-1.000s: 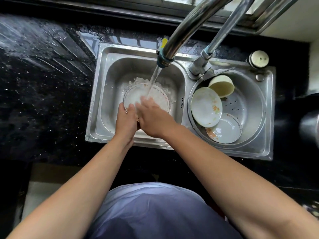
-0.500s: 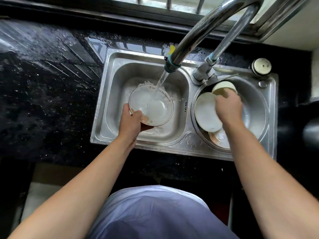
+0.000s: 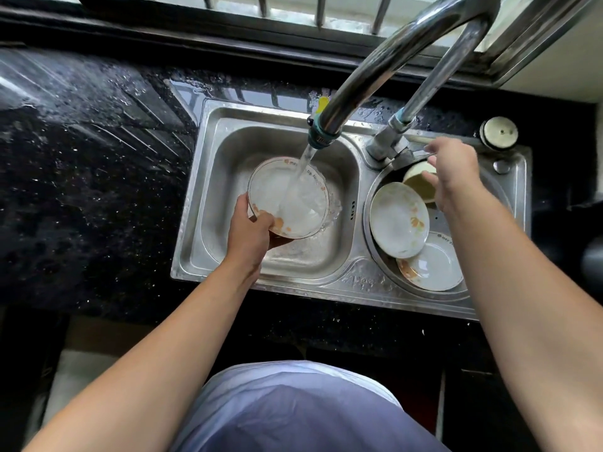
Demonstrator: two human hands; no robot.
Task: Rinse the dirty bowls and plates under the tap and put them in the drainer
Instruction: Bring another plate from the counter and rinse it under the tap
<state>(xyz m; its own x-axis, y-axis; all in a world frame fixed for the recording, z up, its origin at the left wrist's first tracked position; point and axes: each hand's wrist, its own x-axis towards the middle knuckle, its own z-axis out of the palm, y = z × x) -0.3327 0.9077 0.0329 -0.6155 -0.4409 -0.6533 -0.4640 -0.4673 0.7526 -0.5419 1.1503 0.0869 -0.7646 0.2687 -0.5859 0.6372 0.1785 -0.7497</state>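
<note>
My left hand (image 3: 251, 233) grips the near rim of a white plate with orange flowers (image 3: 287, 197) and holds it tilted in the left sink basin (image 3: 215, 197). Water from the tap spout (image 3: 321, 138) runs onto the plate. My right hand (image 3: 453, 171) is at the tap base, fingers curled on the tap lever (image 3: 416, 154). The round drainer (image 3: 370, 230) on the right holds a white plate (image 3: 398, 220) leaning on another plate (image 3: 434, 265), plus a cream bowl (image 3: 419, 187) partly hidden by my right hand.
Wet black stone counter (image 3: 81, 190) surrounds the steel sink. A round white cap (image 3: 498, 133) sits at the sink's back right corner. The tall curved tap arches over both basins, and a barred window (image 3: 293, 11) runs along the back.
My right hand left the plate, passed over the drainer and reached back to the tap lever. My left hand now holds the plate alone under the stream.
</note>
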